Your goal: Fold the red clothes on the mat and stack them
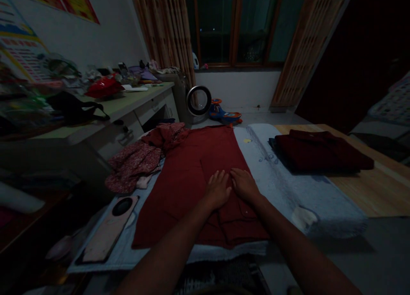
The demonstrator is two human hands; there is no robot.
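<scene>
Dim bedroom, with posters [19, 47] on the wall whose writing cannot be read. On a pale blue towel [288, 188], a red garment [185, 175] is pressed flat by left hand [218, 189] and right hand [244, 185], both spread, thumbs nearly touching. Beside it a smartphone [110, 229] is seen.

A single head-worn camera looks forward and down from close above the bench [368, 188], both forearms reaching in from the bottom edge, the window [237, 26] straight ahead.
</scene>
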